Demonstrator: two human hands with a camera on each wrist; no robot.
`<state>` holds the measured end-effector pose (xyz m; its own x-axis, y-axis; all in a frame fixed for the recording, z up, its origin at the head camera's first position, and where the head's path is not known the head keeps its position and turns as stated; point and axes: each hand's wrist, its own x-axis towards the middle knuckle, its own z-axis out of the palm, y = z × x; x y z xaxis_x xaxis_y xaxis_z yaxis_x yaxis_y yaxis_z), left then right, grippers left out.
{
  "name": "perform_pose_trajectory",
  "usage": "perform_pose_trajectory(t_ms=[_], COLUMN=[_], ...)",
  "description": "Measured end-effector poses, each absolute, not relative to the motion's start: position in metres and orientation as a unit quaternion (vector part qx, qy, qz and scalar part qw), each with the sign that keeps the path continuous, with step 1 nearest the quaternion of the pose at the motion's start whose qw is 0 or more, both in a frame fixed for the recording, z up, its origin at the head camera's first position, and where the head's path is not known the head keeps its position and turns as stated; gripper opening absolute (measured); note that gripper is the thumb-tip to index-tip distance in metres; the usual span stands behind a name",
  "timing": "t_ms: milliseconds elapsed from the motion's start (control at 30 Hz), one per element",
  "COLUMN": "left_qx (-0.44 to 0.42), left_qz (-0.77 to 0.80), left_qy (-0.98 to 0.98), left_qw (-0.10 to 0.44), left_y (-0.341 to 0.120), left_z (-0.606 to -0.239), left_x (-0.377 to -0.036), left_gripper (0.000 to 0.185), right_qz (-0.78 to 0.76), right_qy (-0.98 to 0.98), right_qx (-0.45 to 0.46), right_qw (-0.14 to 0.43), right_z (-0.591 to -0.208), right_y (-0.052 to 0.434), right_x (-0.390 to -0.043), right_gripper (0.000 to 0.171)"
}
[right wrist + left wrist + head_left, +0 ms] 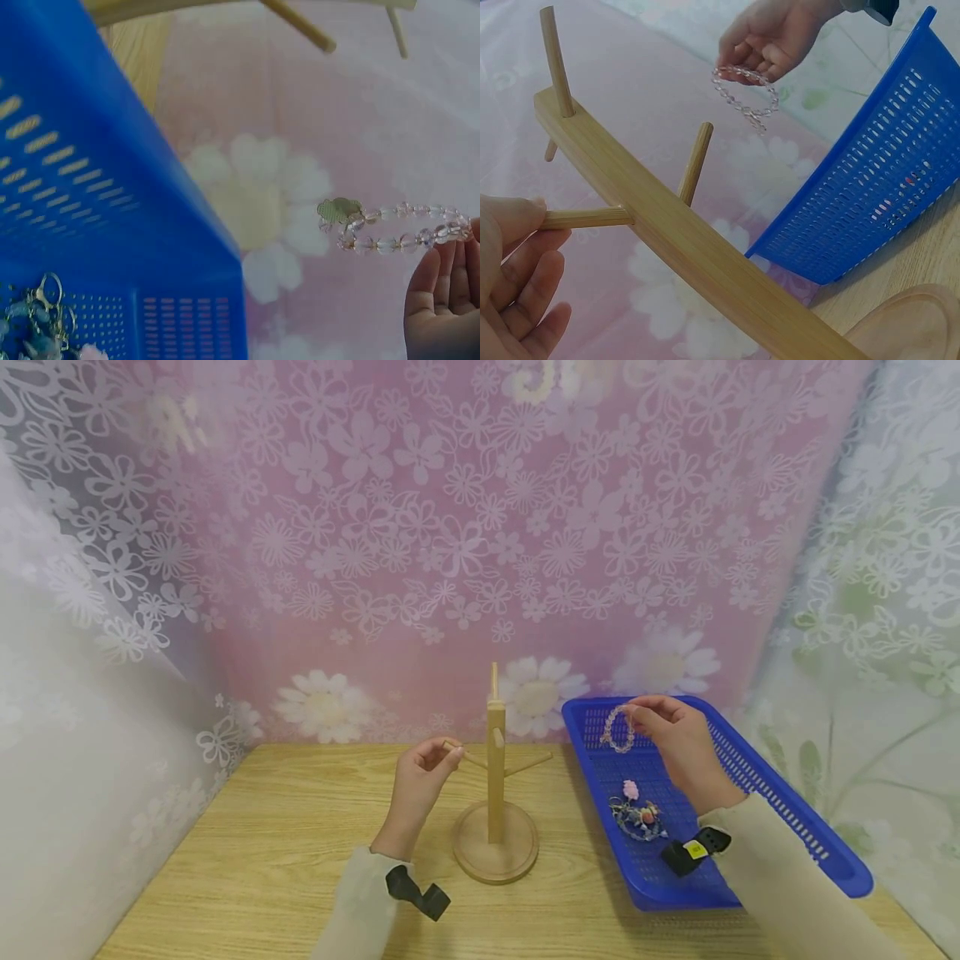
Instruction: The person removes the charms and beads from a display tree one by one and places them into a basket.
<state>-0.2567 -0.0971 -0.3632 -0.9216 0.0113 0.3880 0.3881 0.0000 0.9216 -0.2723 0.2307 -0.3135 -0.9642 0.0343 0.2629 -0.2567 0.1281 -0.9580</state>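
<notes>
A clear pinkish bead bracelet point(619, 729) hangs from the fingertips of my right hand point(678, 747), above the far part of the blue basket point(626, 885). In the right wrist view the bracelet point(397, 229) carries a small flat charm point(339, 209). My left hand point(423, 777) pinches the end of a peg point(585, 218) on the left side of a wooden stand point(496, 777). The stand is upright on a round base point(495, 868), with several thin pegs sticking out of its post.
Inside the basket lies a small pile of trinkets point(637, 818), some with metal rings, and a pink piece point(630, 790). The basket stands on the wooden table point(300, 843), right of the stand. A flowered curtain point(450, 527) hangs behind the table.
</notes>
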Motion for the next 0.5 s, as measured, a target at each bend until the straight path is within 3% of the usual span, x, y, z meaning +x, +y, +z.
perform_pose_trajectory(t_ms=[333,500], left_qx=[-0.146,-0.146], left_qz=[-0.689,-0.686], left_qy=[-0.697,-0.700], left_qw=[0.134,0.135], left_y=[-0.098,-0.098], left_z=[-0.365,-0.365], left_x=[-0.257,-0.257], left_gripper=[0.015,0.014], right_qz=[0.739,0.756], right_qy=[-0.665,-0.643], right_qx=[0.101,0.119], right_qw=[0.037,0.007], right_z=[-0.324,-0.331], right_y=[0.265,0.285], right_x=[-0.292,-0.305], right_gripper=[0.009,0.013])
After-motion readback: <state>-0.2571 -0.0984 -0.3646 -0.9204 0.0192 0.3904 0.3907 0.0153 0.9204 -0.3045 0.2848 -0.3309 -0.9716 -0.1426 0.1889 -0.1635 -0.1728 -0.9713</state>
